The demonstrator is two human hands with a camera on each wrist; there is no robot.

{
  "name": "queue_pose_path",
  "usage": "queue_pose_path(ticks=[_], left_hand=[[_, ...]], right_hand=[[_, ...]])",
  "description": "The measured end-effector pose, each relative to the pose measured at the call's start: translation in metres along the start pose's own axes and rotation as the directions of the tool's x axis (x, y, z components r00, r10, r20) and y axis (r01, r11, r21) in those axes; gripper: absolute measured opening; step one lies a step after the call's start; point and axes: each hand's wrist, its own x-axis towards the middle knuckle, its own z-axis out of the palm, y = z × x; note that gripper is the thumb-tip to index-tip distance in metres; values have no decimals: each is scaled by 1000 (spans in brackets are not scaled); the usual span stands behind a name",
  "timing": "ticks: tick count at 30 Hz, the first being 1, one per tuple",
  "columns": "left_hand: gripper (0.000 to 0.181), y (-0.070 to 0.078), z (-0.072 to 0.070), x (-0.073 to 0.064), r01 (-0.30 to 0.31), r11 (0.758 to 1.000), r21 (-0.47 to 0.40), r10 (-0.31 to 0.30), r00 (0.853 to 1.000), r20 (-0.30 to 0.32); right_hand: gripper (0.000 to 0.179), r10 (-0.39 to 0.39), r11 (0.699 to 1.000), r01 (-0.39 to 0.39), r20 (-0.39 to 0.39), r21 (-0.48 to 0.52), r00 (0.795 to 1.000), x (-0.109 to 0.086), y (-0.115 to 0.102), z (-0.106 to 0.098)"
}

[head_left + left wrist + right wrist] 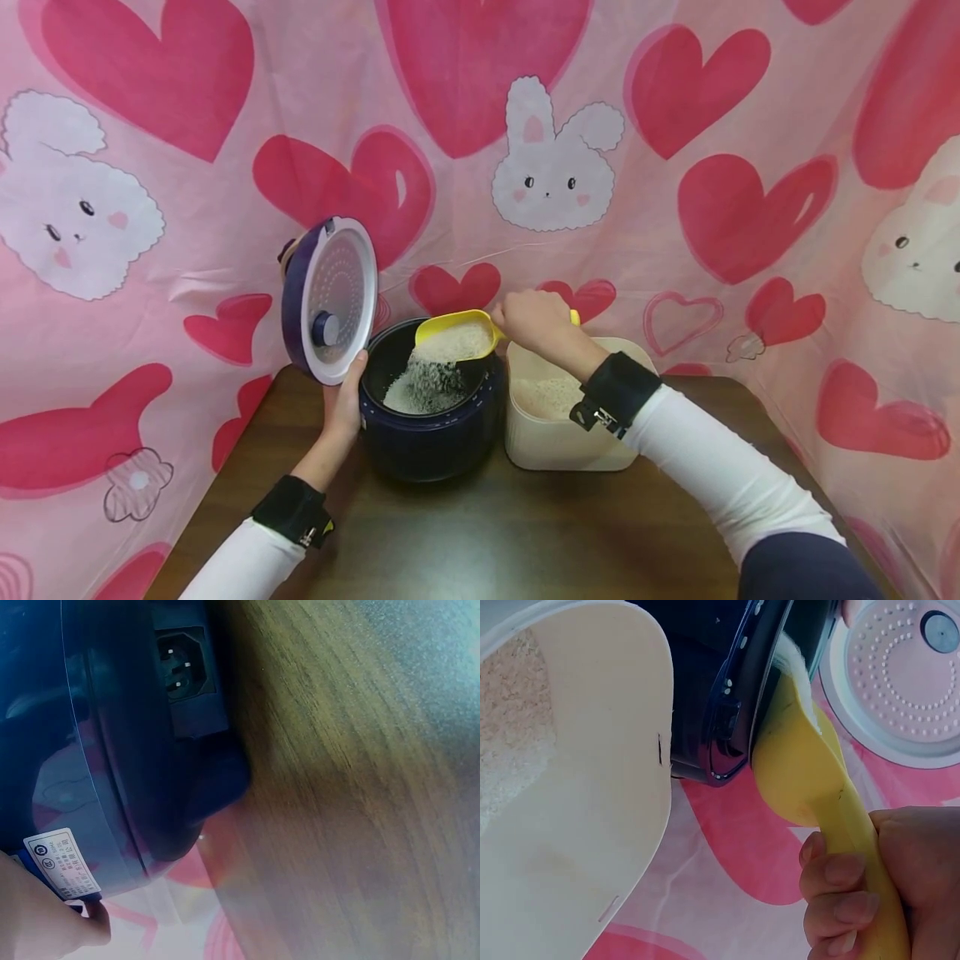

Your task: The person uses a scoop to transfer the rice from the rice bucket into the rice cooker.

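From my remote station I am seeing a person wearing a slim white fabric left sleeve and a matching, wrinkling white fabric right sleeve. A dark navy fabric upper sleeve is covering the right arm higher up. A wide black left wrist strap and a wide black right wrist strap are both showing small silvery metal fittings.

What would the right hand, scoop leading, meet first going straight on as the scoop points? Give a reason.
Probably the raised lid: the yellow scoop in the right hand points across the cooker toward it, though depth is unclear.
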Motion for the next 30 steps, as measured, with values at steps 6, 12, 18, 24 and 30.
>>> queue_pose_path(ticks=[6,12,18,24,30], left_hand=[[60,1,0,1,-17,1000,-3,17,1000,11],[62,1,-1,1,-16,1000,-10,17,1000,14],[60,1,0,2,-6,1000,2,6,1000,4],[57,1,1,2,-26,1000,-3,26,1000,9],[57,-1,0,1,-33,999,0,33,999,4]], right_hand=[[37,-7,1000,7,-17,-24,1000,0,-4,-2],[34,27,999,-27,-19,-23,999,1,-10,-3],[39,95,995,-95,-106,5,990,2,-15,-2],[50,134,991,-136,-125,-7,983,1,-20,-4],[37,111,992,-117,-112,-48,988,-4,-22,-3]])
